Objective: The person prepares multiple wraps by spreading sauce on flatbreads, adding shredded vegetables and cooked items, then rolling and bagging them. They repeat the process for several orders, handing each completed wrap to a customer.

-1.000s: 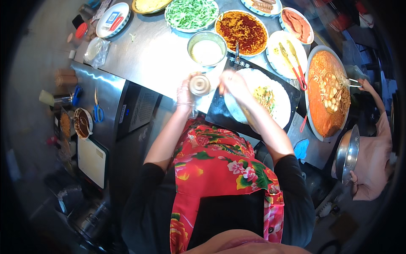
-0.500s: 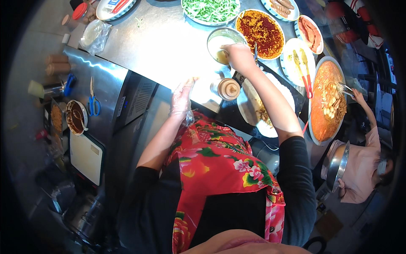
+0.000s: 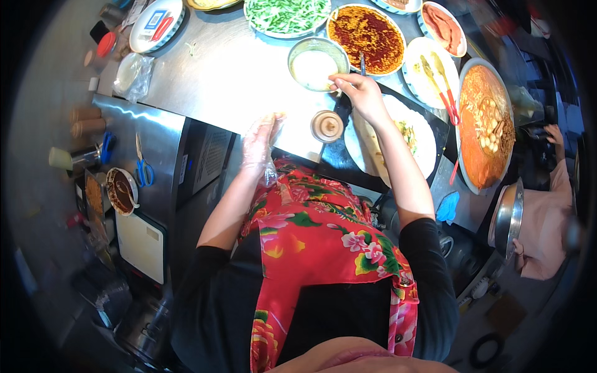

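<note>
My right hand (image 3: 362, 93) is pinched at the near right rim of a metal bowl (image 3: 292, 65) with white contents. What its fingertips hold is too small to make out. My left hand (image 3: 260, 140), in a clear plastic glove, is raised by the counter's front edge with its fingers drawn together; glare hides whether anything is in them. Between the hands stands a round brown-topped jar (image 3: 327, 126). Below my right forearm, a pale flatbread (image 3: 360, 146) with bits of filling lies on a dark griddle (image 3: 333, 155).
Along the back are a dish of chopped greens (image 3: 289, 15), a dish of red chili oil (image 3: 367, 37) and a plate with red-handled tongs (image 3: 444, 99). A large stew platter (image 3: 485, 130) stands right. Beyond it, a co-worker holds a metal basin (image 3: 510, 214). Blue scissors (image 3: 144, 171) lie left.
My right hand has drawn back from over the bowl to its near rim. My left hand stays raised in about the same place. The co-worker's hand has pulled away from the stew platter.
</note>
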Demonstrator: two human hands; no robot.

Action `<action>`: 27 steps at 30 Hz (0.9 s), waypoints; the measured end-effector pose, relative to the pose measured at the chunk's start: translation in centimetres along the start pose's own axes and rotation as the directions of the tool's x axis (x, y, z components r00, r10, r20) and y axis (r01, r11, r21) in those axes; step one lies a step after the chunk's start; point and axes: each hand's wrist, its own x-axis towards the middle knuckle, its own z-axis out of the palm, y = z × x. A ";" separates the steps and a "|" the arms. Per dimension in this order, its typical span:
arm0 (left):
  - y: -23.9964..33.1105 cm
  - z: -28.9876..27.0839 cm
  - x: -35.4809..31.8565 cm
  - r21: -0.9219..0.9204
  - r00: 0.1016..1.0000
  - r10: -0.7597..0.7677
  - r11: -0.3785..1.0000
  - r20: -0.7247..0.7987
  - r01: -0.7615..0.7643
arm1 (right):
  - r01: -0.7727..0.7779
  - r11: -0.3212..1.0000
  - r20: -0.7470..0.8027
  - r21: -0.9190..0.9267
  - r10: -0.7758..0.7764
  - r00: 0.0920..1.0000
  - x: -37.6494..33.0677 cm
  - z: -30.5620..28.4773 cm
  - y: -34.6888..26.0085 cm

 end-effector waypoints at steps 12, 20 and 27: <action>0.6 0.3 -2.4 -0.001 0.986 0.035 0.999 -0.163 -0.036 | -0.237 0.782 -0.382 -0.576 -0.001 0.924 -18.6 -12.4 -0.6; 1.3 3.7 -3.6 0.013 0.980 0.201 0.980 -0.008 -0.201 | 0.392 0.575 0.142 -0.718 -0.430 0.891 -1.7 -6.8 -2.0; -0.4 0.8 -6.6 0.012 0.968 0.180 0.983 -0.173 -0.181 | -0.476 -0.037 -0.472 -0.879 0.222 0.853 -0.6 -25.9 7.7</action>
